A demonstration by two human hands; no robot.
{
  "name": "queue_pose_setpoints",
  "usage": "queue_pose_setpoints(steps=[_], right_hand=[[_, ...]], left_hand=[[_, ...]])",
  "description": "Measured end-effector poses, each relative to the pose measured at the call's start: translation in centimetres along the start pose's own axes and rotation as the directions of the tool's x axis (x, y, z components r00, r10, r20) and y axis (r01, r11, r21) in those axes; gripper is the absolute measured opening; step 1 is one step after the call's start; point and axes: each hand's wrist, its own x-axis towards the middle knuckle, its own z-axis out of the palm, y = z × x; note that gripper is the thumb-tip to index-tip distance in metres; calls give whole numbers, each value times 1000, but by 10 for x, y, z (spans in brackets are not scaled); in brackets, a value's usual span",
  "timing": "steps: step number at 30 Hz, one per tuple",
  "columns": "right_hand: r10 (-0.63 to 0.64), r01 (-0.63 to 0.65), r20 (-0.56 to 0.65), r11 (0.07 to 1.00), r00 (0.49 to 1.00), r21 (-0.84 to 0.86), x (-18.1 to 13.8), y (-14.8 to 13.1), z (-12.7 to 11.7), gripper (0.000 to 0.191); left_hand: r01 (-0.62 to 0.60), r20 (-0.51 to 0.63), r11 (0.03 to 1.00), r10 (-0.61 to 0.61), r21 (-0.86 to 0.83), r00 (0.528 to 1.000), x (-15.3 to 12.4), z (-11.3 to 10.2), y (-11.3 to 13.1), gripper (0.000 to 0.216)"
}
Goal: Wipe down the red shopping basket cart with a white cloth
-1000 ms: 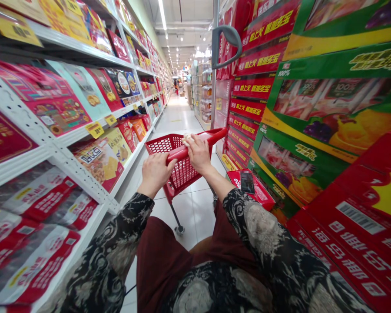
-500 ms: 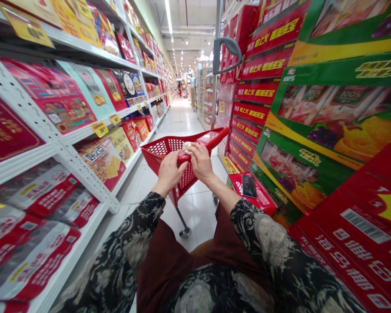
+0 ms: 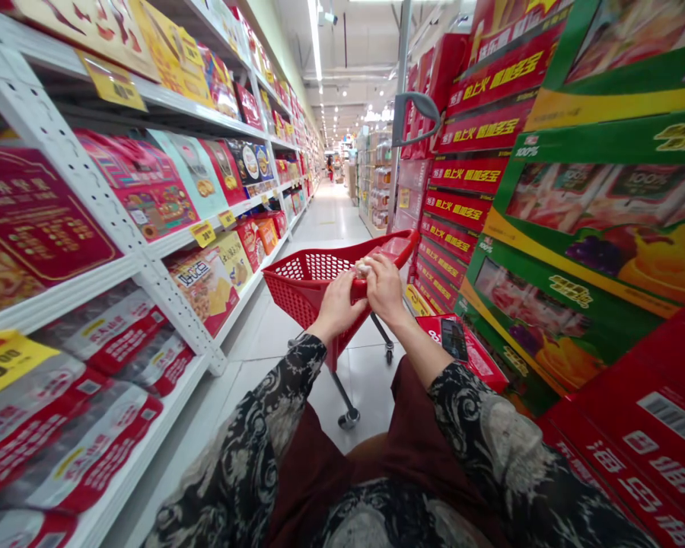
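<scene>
On the left, white metal shelving (image 3: 142,262) runs down the aisle. It carries flat red and pale-blue gift boxes (image 3: 148,183) on the middle tier, a cracker box (image 3: 202,285) and red-and-silver packs (image 3: 91,350) lower down, and yellow price tags (image 3: 202,232) clipped to the shelf edges. On the right rise stacked red cartons (image 3: 462,183) with yellow lettering, green fruit-juice cartons (image 3: 594,198) nearer the camera and more red cartons (image 3: 651,426) with white lettering in the lower corner, beside a grey pole (image 3: 400,76) bearing a looped grey bracket (image 3: 419,114). Between them a pale tiled floor (image 3: 325,221) leads away under ceiling strip lights (image 3: 315,30).
</scene>
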Motion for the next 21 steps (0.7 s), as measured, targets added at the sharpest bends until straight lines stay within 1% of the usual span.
queue_pose_setpoints(steps=[1,2,4,6,9,11,13,16,18,21], right_hand=[[-22,22,8,1000,1000,-2,-3,-2,-1,34],[-58,58,30,998,998,-4,-7,-4,-2,34],[-126,128,93,991,988,-23,-15,-11,-5,34],[-133,146,154,986,979,-75,-17,-18,-8,33],[-52,91,210,979,976,-182,-10,-21,-11,33],[3,48,212,971,977,-235,-3,-18,-12,32],[21,32,192,962,981,-271,0,-15,-10,31],[-30,92,200,947,979,-308,0,-12,-5,30],[-58,139,243,933,968,-331,1,-11,-1,29],[-54,186,334,908,941,-376,8,-11,1,28]], left_hand=[[2,15,1000,-2,9,1000,0,0,0,59],[29,29,999,-29,25,999,0,-1,-2,59],[123,58,990,-126,64,990,-1,-2,-8,54],[188,91,979,-195,82,977,-1,-2,-16,51],[163,112,985,-169,59,979,2,1,-22,49],[154,94,987,-157,43,983,5,4,-22,48],[160,74,987,-161,19,984,8,8,-20,49],[156,70,986,-152,-56,986,11,10,-14,49],[153,76,981,-145,-117,986,12,10,-12,50],[190,84,957,-175,-220,981,11,7,-15,49]])
